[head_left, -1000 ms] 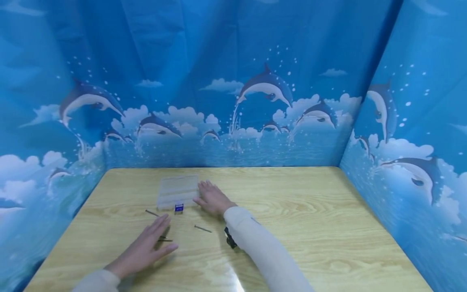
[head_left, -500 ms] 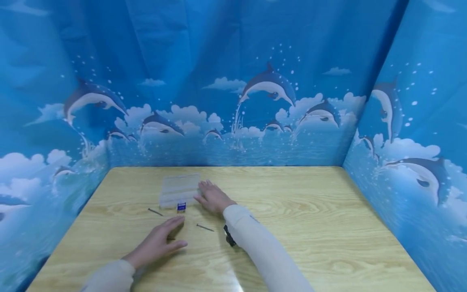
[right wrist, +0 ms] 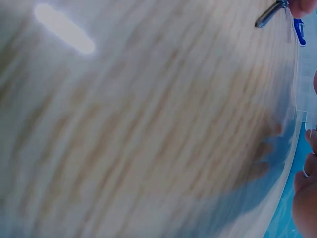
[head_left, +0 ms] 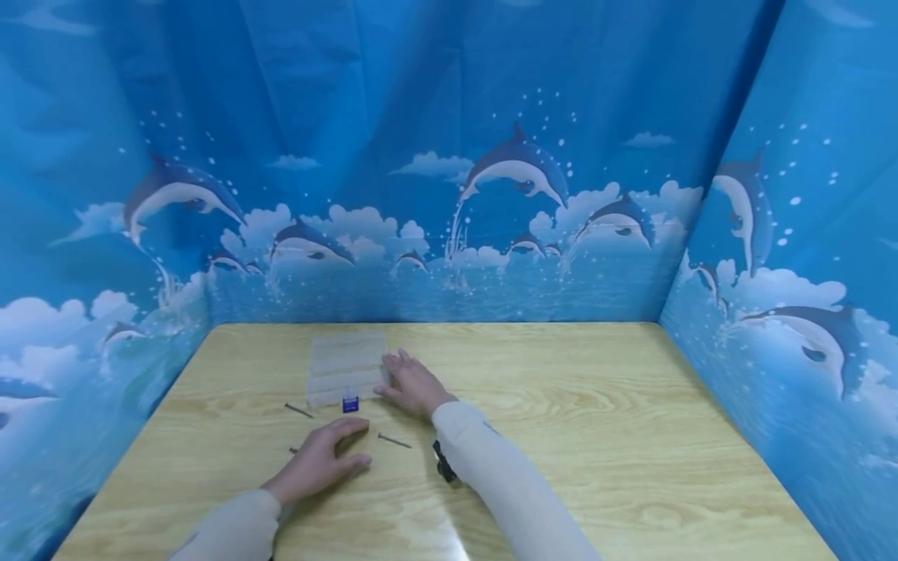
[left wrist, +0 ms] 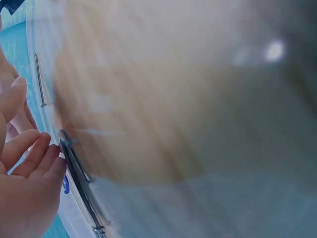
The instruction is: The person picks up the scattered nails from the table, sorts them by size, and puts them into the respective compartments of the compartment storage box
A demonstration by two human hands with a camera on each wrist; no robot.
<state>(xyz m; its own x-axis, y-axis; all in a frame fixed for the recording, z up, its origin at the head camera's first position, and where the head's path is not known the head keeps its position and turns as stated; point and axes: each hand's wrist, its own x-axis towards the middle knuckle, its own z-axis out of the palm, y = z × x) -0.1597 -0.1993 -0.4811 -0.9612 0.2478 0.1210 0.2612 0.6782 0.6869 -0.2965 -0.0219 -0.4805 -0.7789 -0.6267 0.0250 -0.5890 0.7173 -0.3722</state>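
Note:
A clear plastic box lies at the back left of the table, a blue clip at its near edge. My right hand rests at the box's right side, fingers extended. My left hand hovers low over the table in front of the box, thumb apart from its loosely bent fingers and nothing seen between them. One nail lies left of the clip, another nail right of the left hand. A further nail end shows behind that hand. Nails lie close to the left fingertips in the left wrist view.
The wood-grain table stretches far to the right of both hands. A blue dolphin-print curtain encloses its back and sides. A small black object shows under the right forearm.
My left hand has moved right and slightly forward, its fingers bending more. The right hand stays by the box. The blue clip looks differently angled, with its clear part now above the blue.

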